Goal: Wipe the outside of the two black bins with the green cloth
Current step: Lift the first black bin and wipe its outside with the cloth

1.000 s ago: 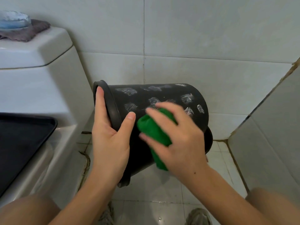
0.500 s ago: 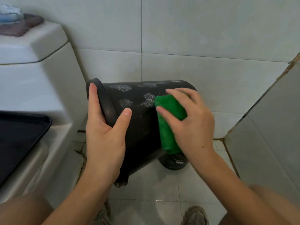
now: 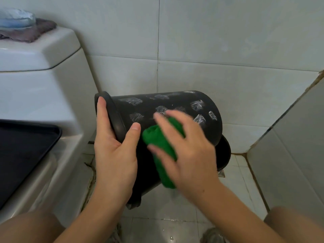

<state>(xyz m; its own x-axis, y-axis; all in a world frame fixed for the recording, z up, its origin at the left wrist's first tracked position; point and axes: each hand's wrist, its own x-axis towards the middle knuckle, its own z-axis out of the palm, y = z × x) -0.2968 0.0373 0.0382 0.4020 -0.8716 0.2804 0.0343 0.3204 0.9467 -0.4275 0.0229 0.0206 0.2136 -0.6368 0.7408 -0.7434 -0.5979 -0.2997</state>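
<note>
A black bin [image 3: 157, 106] with pale scuffed patches lies tipped on its side in the air, rim to the left. My left hand [image 3: 114, 153] grips its rim, fingers over the edge and thumb on the outer wall. My right hand [image 3: 189, 151], blurred by motion, presses the folded green cloth [image 3: 157, 139] against the bin's side. Part of a second black bin [image 3: 224, 153] shows on the floor behind the first, mostly hidden.
A white toilet tank [image 3: 43, 85] stands at left with a grey cloth [image 3: 29, 34] and a blue item on its lid. The black toilet seat lid [image 3: 21, 151] is at lower left. Tiled walls [image 3: 228, 50] close in behind and right. My knees frame the wet floor.
My right hand slid the green cloth from the bin's base end back toward the rim. The bin and my left hand hold much the same pose; the view shifted slightly.
</note>
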